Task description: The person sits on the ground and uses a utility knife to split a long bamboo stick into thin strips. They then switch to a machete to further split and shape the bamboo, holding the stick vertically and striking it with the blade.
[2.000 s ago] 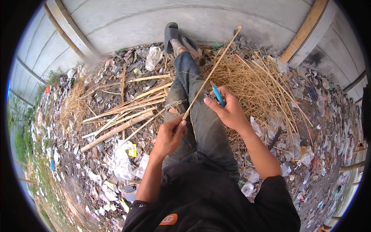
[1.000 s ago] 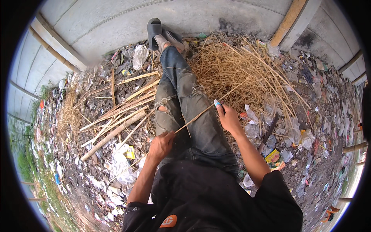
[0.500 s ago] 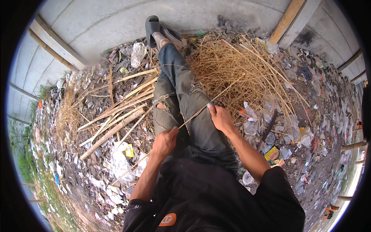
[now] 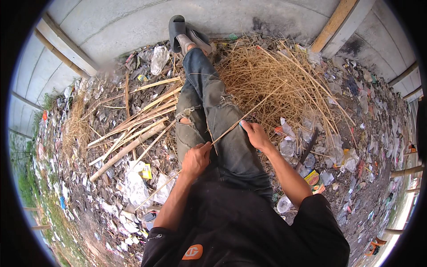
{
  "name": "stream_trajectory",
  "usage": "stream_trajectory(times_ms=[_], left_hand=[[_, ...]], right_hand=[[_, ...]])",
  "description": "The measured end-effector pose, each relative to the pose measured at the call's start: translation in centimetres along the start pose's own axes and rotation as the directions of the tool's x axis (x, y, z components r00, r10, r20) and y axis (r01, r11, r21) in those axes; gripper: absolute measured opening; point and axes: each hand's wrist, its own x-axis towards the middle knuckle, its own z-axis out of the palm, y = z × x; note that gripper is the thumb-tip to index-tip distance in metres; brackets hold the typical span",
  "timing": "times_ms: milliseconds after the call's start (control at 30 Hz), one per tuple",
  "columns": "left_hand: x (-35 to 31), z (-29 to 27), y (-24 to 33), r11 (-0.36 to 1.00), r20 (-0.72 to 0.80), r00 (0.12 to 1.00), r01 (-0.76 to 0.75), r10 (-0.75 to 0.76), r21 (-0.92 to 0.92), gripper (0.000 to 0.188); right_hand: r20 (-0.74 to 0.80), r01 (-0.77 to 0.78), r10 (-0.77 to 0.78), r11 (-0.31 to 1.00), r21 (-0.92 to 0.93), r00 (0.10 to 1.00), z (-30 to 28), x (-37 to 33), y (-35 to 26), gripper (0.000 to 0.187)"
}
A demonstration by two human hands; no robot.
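A long thin bamboo strip (image 4: pixel 226 133) slants across my thighs, from the litter at lower left up toward the straw pile. My left hand (image 4: pixel 196 159) is closed round it above my lap. Farther up the strip, my right hand (image 4: pixel 255 134) pinches it between thumb and fingers over my right thigh. A small bluish patch shows at the right thumb tip; whether it is a nail, a covering or a small tool I cannot make out. My legs in torn jeans (image 4: pixel 233 149) stretch ahead, crossed near the ankles.
Split bamboo strips (image 4: pixel 153 107) and a thicker bamboo pole (image 4: pixel 129 151) lie left of my legs. A heap of straw-like shavings (image 4: pixel 262 75) is at the right. A dark machete-like blade (image 4: pixel 308 149) rests beside my right forearm. Plastic litter covers the ground before a concrete wall (image 4: pixel 200 13).
My left hand has shifted slightly right and up, toward the right hand. The right hand stays nearly in place, still pinching the strip.
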Motion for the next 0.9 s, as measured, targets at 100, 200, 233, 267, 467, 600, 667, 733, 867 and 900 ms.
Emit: stream_trajectory(times_ms=[100, 200, 233, 267, 467, 600, 667, 733, 867, 900], left_hand=[[0.0, -0.2, 0.0, 1.0, 0.021, 1.0, -0.004, 0.004, 0.007, 0.013], [-0.1, -0.4, 0.1, 1.0, 0.018, 1.0, -0.001, 0.001, 0.005, 0.013], [-0.1, -0.4, 0.1, 1.0, 0.014, 1.0, -0.004, 0.003, 0.002, 0.013], [-0.1, -0.5, 0.2, 1.0, 0.015, 1.0, -0.004, 0.004, 0.004, 0.013], [0.0, -0.3, 0.0, 1.0, 0.023, 1.0, -0.006, 0.006, 0.011, 0.013], [0.7, -0.7, 0.9, 1.0, 0.021, 1.0, 0.012, -0.012, 0.005, 0.013], [1.1, -0.6, 1.4, 0.999, 0.042, 0.998, 0.037, -0.038, 0.024, 0.013], [1.7, -0.4, 1.8, 0.998, 0.078, 0.996, 0.044, -0.047, 0.046, 0.014], [1.9, -0.8, 2.2, 0.999, 0.066, 0.997, 0.04, -0.042, 0.03, 0.015], [1.7, -0.7, 2.0, 0.999, 0.066, 0.997, 0.042, -0.043, 0.027, 0.016]], right_hand=[[0.084, -0.075, 0.064, 0.988, 0.135, 0.994, -0.4, 0.3, 0.4, 0.062], [0.18, -0.21, 0.161, 0.93, 0.3, 0.97, -1.0, -0.3, -1.7, 0.06], [0.229, -0.278, 0.21, 0.903, 0.329, 0.951, -1.4, -0.2, -1.6, 0.059], [0.279, -0.345, 0.254, 0.869, 0.353, 0.926, -1.6, -0.1, -1.5, 0.058], [0.295, -0.406, 0.311, 0.844, 0.352, 0.903, -2.0, 0.5, -0.6, 0.059], [-0.085, 0.009, -0.024, 0.985, -0.171, 0.996, 0.0, 0.2, -1.4, 0.064], [-0.114, -0.002, -0.015, 0.989, -0.15, 0.993, 0.3, -0.3, -2.7, 0.066], [-0.08, 0.011, -0.015, 0.999, -0.041, 0.997, 0.0, 0.2, -0.8, 0.064], [0.166, -0.223, 0.183, 0.937, 0.268, 0.969, -1.5, 0.6, -0.5, 0.062], [0.274, -0.345, 0.255, 0.866, 0.362, 0.927, -1.9, 0.3, -1.3, 0.061]])
